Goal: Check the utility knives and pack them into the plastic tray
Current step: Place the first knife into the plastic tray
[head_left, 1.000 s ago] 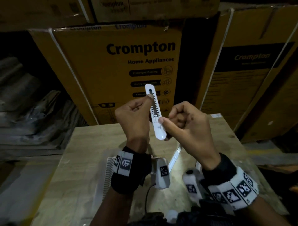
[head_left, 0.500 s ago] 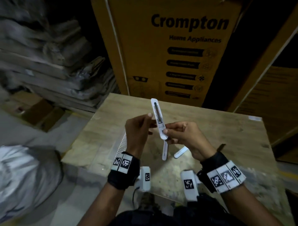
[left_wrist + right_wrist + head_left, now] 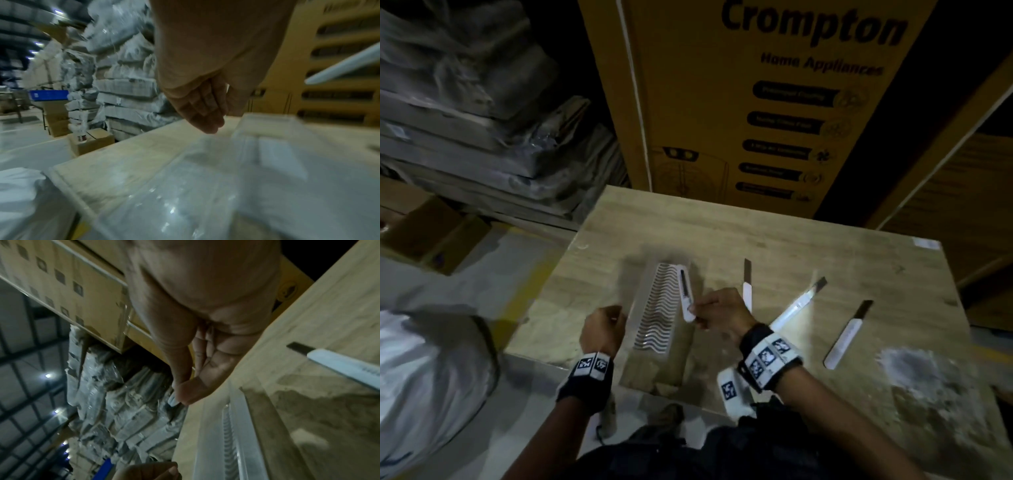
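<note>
A clear plastic tray (image 3: 645, 363) with wavy ridged slots lies on the wooden table (image 3: 774, 240). My right hand (image 3: 693, 310) pinches the near end of a white utility knife (image 3: 684, 291) between thumb and finger, and the knife lies along the tray's right side. The right wrist view shows only the knife's tip (image 3: 173, 400) past the thumb. My left hand (image 3: 607, 317) hovers at the tray's left edge with relaxed fingers (image 3: 205, 112) that hold nothing. Three more white knives (image 3: 746, 291) (image 3: 796, 306) (image 3: 847, 334) lie right of the tray with dark blades out.
A tall yellow Crompton carton (image 3: 756, 102) stands against the table's far edge. Wrapped bundles (image 3: 465, 120) are stacked to the left, with small cardboard boxes (image 3: 431, 236) on the floor. A white sack (image 3: 424, 377) sits at the near left. A pale dusty patch (image 3: 928, 377) marks the table's right.
Both hands have come down from chest height to the table. The left hand has let go of the knife, and the right hand alone has carried it onto the tray.
</note>
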{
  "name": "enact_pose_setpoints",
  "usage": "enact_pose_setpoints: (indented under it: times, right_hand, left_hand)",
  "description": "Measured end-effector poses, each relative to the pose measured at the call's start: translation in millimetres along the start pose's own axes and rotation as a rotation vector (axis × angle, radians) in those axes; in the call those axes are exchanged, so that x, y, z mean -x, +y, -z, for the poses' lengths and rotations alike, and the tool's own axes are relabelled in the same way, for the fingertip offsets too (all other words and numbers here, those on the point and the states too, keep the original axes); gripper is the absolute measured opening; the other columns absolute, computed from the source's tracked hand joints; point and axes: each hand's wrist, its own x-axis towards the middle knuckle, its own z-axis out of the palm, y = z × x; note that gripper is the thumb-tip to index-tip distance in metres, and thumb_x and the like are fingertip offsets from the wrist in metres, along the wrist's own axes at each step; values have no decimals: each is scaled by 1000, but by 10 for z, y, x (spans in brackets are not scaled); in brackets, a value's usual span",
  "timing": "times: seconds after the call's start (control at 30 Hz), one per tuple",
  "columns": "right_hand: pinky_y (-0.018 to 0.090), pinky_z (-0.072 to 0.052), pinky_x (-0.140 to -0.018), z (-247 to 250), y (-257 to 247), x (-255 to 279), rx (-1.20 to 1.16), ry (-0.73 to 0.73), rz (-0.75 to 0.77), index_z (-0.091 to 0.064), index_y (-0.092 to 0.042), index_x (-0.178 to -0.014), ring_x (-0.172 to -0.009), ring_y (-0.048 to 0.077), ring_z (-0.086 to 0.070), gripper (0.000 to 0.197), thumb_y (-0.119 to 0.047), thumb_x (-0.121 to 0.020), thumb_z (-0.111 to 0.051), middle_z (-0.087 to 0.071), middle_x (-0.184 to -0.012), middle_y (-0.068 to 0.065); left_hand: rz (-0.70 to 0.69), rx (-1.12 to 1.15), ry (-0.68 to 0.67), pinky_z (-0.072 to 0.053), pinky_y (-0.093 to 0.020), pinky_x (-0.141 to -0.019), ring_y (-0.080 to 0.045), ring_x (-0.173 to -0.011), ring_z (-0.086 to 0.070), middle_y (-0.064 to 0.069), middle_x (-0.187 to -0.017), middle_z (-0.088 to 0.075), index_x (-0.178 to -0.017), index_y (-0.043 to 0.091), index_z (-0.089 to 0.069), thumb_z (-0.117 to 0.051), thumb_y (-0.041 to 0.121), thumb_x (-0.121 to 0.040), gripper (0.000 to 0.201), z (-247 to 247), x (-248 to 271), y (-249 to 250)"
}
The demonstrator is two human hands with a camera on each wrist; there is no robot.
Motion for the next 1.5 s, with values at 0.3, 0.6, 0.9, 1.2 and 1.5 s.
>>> enact_pose_setpoints:
  times: [0.3,0.6,0.9,1.2,1.5]
  right_hand:
    - [40,-65,-63,-956,625,-838,467,256,-121,-70,1,-94,-71,29,-77,24,-16,-81,-82,-75,-93,17]
    - [37,-54,-85,-1448,735,-937,910,246,-87,-64,-7,-113,-108,39,-66,25,-20,-92,-66,-66,-118,19]
    - [41,-64,-76,-1388,768,-976,633,321,-175,-75,-3,-80,-82,32,-76,13,0,-87,-64,-77,-91,20]
    - [36,-62,-59,-416,948,-380,119,582,-53,-73,-7,-69,-55,27,-69,25,2,-90,-63,-71,-70,28]
    - [32,-46,-66,560,1157,-492,586,771,-84,-75,-4,-84,-84,43,-68,33,-32,-94,-63,-73,-85,21]
  left_hand:
    - [-205,95,-423,-52,-23,-52,8,-37,-56,-6,-62,-75,-78,12,-81,-67,35,-93,31,-21,-462,-547]
    - [-227,184,-537,-46,-14,-47,5,-42,-58,-3,-60,-71,-76,8,-79,-71,30,-92,28,-21,-574,-653]
    - [-362,219,-437,-43,-29,-54,-10,-56,-58,4,-56,-60,-55,23,-57,-65,43,-80,33,-2,-560,-636]
    - [-443,212,-202,-55,-32,-87,-23,-103,-70,-4,-113,-75,-110,16,-76,-63,21,-90,25,-57,-227,-129]
    - [-531,167,-207,-50,-28,-87,-25,-98,-69,-8,-105,-75,-104,10,-76,-52,19,-84,33,-522,364,491]
